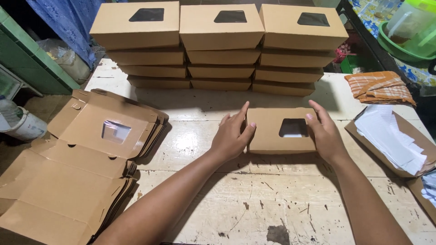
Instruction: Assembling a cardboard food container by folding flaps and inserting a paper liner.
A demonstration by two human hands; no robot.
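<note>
A small brown box (281,130) with a window in its lid sat in the middle of the worn white table (254,199). The left hand (232,136) pressed against its nine o'clock side with open fingers, thumb on the edge. The right hand (325,135) held its three o'clock side the same way, so both hands gripped the box between them.

At twelve o'clock from the box stood three stacks of closed boxes (220,45), side by side, each with a dark window on top. They blocked the view behind them. At nine o'clock lay a pile of flat unfolded boxes (81,168), hanging off the table edge. At three o'clock was a brown tray of white paper sheets (393,140), and past it an orange striped cloth (379,87).

The table was scratched and stained. At one o'clock, far off, sat a green bowl (399,45), maybe with a plastic jug in it. A blue cloth (68,22) hung at eleven o'clock, beside a green tiled wall (32,63)
</note>
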